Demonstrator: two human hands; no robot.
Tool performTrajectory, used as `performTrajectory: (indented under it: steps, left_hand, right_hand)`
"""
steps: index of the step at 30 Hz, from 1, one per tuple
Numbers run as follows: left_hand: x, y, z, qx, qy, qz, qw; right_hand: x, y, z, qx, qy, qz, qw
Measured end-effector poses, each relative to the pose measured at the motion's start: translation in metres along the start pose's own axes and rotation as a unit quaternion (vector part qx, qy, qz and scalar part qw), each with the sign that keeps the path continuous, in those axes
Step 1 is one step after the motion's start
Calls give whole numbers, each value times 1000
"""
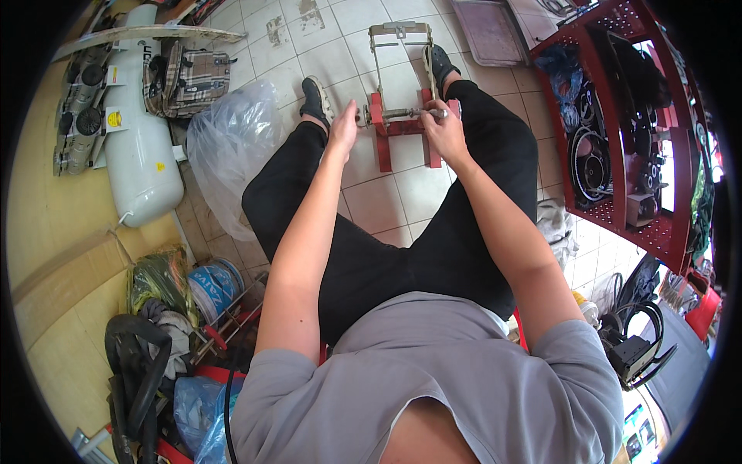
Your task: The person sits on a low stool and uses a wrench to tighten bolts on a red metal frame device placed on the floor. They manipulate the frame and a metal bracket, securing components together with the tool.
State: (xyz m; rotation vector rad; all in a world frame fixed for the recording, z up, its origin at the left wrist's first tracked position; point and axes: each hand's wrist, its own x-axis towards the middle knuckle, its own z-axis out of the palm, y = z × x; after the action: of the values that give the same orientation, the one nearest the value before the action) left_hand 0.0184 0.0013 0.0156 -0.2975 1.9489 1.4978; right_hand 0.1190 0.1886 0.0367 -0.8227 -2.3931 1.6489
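Note:
Between my feet stands a red metal stand (384, 147) with a tall silver frame (402, 29) at its far end. A metal axle (399, 114) lies across its two red uprights. My left hand (342, 131) is beside the stand's left side, fingers fairly straight, next to a small round end piece (362, 116) of the axle; whether it touches is hard to see. At the right end, my right hand (446, 133) has its fingers closed around a thin metal rod (440, 114), close to the axle. The fingers' undersides are hidden.
A clear plastic bag (236, 131), a plaid bag (202, 81) and a white tank (144, 147) lie to the left. On the right stands a red perforated shelf (618, 224) with parts and cables. A brown tray (488, 35) rests on the tiled floor beyond.

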Motion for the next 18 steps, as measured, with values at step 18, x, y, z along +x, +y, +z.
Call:
performTrajectory:
  steps: [18]
  left_hand:
    - [14,-15,-4,77,17,159,984]
  right_hand:
    - [-25,-15,3,-86,-43,-89,991]
